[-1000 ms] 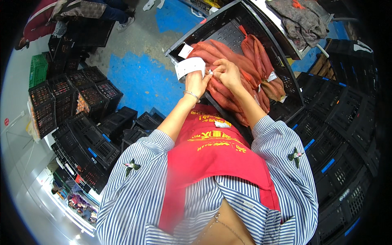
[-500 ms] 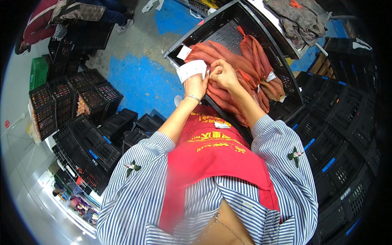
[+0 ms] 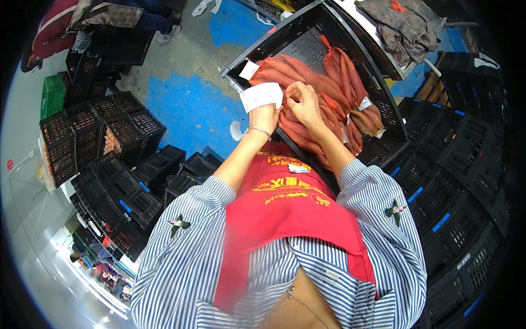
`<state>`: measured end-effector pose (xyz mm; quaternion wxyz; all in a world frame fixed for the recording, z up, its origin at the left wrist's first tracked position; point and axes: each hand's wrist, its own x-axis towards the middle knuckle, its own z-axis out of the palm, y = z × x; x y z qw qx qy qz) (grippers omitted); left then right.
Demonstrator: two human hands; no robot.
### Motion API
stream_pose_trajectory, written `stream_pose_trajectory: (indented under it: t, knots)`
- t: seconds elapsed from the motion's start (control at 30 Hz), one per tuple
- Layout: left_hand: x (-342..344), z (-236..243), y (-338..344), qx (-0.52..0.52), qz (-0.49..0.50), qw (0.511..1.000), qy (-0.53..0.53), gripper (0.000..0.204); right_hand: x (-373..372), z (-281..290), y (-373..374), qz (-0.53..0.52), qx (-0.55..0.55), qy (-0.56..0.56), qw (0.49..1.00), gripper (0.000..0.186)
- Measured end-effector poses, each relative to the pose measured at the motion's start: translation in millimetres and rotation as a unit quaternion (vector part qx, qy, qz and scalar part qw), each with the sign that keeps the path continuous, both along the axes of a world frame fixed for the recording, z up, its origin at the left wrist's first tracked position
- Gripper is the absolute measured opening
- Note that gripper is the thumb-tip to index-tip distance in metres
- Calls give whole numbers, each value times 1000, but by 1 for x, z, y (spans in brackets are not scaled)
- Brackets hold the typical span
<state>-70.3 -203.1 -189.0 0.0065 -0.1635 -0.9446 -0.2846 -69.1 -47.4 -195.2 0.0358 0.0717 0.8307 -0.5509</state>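
A white strip of paper labels (image 3: 257, 97) lies over the back of my left hand (image 3: 265, 117), whose fingers are closed around it and partly hidden beneath it. A loose curl of white paper (image 3: 237, 131) hangs beside that wrist. My right hand (image 3: 304, 104) is just to the right, thumb and forefinger pinched close to the strip's end; whatever is between them is too small to make out. Both hands are over the near left side of a black plastic crate (image 3: 394, 118). Inside it lie several red mesh bags (image 3: 345, 71) of long reddish produce, some with white tags (image 3: 364, 102).
Stacked black crates stand at the right (image 3: 455, 164) and left (image 3: 118, 192), some of the left ones filled. A green crate (image 3: 52, 97) is farther back. Beyond the crate is a table with a grey cloth (image 3: 402, 33). Another person (image 3: 60, 33) bends at the far left.
The label strip has turned flatter and shifted slightly right with my left hand. More of the loose paper curl shows below it. My right hand has moved only a little, its fingers still pinched.
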Motion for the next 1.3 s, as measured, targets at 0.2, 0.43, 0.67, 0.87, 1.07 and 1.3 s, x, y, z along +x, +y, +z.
stream_pose_trajectory:
  t: [0.2,0.43,0.67,0.87,1.07,1.3]
  knots:
    - [-4,-7,0,5,1,1000,-23,28,1,4,-1,17,34,2,999,16]
    - [-4,-5,-2,-10,-5,1000,-7,28,2,-1,-2,88,122,41,988,20]
    - [-3,-4,-5,-34,-10,999,-15,32,-10,-1,0,148,168,24,974,18]
    - [-1,-7,-10,-34,-8,999,5,32,-13,-17,0,158,124,22,979,8]
    - [-1,-10,-11,-45,-7,999,10,31,-13,-25,3,142,80,15,987,10]
    - [-2,-7,-11,-35,-11,999,-22,32,-15,-27,1,140,85,15,986,9]
